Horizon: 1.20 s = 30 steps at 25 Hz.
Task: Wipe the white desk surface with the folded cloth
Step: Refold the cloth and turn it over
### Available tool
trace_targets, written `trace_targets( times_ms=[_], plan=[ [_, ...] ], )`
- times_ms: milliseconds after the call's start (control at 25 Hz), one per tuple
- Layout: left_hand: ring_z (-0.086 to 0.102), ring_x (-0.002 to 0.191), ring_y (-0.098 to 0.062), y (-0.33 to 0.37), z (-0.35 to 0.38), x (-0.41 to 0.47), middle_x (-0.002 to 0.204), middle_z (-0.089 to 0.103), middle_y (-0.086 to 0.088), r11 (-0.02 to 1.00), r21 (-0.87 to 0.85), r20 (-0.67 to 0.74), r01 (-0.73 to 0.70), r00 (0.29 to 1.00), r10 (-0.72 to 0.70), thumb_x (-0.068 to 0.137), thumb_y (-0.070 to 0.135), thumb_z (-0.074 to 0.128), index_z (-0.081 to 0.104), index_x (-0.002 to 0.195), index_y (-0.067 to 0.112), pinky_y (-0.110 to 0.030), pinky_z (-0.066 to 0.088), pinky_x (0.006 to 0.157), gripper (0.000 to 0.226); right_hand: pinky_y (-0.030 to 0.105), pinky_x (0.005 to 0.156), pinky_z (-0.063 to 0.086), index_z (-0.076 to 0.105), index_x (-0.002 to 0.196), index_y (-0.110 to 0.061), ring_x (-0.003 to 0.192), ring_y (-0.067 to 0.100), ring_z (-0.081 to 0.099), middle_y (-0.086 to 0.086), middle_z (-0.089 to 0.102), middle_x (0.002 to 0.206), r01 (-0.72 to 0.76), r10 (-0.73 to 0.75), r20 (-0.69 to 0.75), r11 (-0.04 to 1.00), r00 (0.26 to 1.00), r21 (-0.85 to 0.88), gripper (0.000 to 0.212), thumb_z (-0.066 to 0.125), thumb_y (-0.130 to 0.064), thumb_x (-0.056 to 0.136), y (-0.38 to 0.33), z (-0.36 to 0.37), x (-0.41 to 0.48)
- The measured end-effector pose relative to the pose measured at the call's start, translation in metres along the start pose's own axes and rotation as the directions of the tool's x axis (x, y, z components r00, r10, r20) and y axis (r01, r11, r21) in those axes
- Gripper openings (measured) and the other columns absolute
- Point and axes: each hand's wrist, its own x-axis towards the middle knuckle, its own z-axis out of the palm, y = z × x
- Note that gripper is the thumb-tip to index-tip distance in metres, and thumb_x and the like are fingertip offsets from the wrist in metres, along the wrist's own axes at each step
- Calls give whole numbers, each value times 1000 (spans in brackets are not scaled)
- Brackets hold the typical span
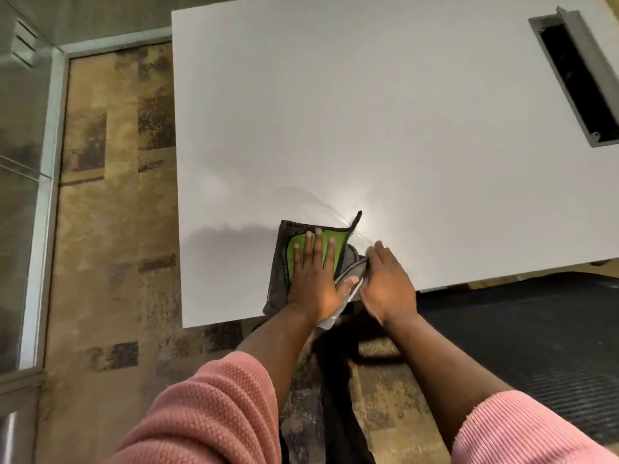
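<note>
The folded dark-grey cloth with a green panel (284, 262) is laid on the plain white desk surface (385, 112) near its 6 o'clock edge, toward the 7 o'clock corner. It is pinned under the left hand (316, 279), whose fingers (318, 244) are held flat and slightly spread across the green panel. A pale grey fold at the cloth's 3 o'clock side is gathered by the right hand (385, 283), the fingers curled round it; the exact pinch cannot be told. One black-edged corner is turned up at 1 o'clock. Faint wet streaks are seen just beyond it. For a good stroke, the loose fold is best tucked under first, the palm kept flat, and the cloth pushed toward 12 o'clock in overlapping passes, kept clear of the grey rectangular cable slot (576, 78) at 2 o'clock.
</note>
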Motion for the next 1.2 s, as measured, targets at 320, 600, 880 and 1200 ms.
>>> trace_targets(
  times_ms=[320,600,880,1200],
  plan=[
    [-12,161,-30,-54,-21,-6,174,-7,-11,645,200,304,-737,673,675,102,67,35,5,167,19,-51,-12,129,86,44,123,35,44,155,-9,146,32,44,12,45,161,25,-23,-107,1000,994,17,61,51,-15,94,-11,-11,-8],
    [14,161,-26,-79,-51,-21,173,20,-8,899,137,91,-416,909,406,104,55,41,22,165,19,-51,10,130,73,40,119,35,52,150,-9,141,33,49,13,53,155,297,-299,-40,954,954,-39,55,54,-13,95,-39,-8,0],
    [55,125,-28,-100,-53,-55,127,67,-1,989,-21,-35,147,988,-148,100,44,57,65,134,23,-44,31,108,41,47,129,10,35,160,-23,157,24,26,2,35,168,450,-400,221,849,890,-276,64,52,-19,98,-74,-2,44],
    [63,110,-30,-101,-75,-47,109,73,-3,984,-134,-16,114,993,-117,99,38,61,67,113,20,-40,34,99,23,38,113,25,67,118,-22,116,27,59,2,64,117,360,-360,95,800,928,-480,29,52,-20,94,-79,-24,35]
  ],
)
